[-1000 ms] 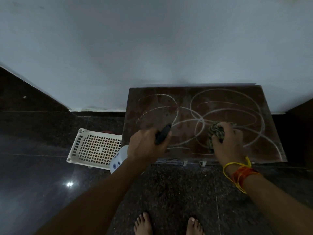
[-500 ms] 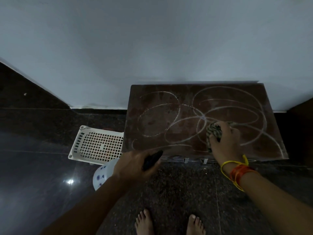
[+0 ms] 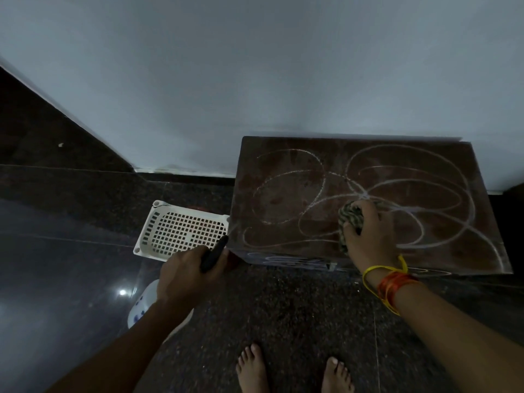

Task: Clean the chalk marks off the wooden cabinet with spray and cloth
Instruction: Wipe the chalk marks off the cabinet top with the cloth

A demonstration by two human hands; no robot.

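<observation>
The low wooden cabinet (image 3: 283, 199) stands against the wall, its dark brown top covered in looping white chalk marks (image 3: 408, 177). My right hand (image 3: 368, 236) presses a bunched striped cloth (image 3: 350, 217) onto the top near its front middle. My left hand (image 3: 187, 275) grips a white spray bottle (image 3: 140, 306) with blue dots; its black nozzle (image 3: 214, 253) sticks out between my fingers toward the cabinet's front left corner. The hand is off the cabinet, over the floor.
A white perforated plastic basket (image 3: 181, 231) lies on the dark polished floor (image 3: 283, 307) just left of the cabinet. A pale wall (image 3: 255, 66) runs behind. My bare feet (image 3: 252, 370) stand in front of the cabinet.
My left hand with the spray bottle has pulled back off the cabinet top, down and to the left. My right hand with the cloth has stayed in about the same spot.
</observation>
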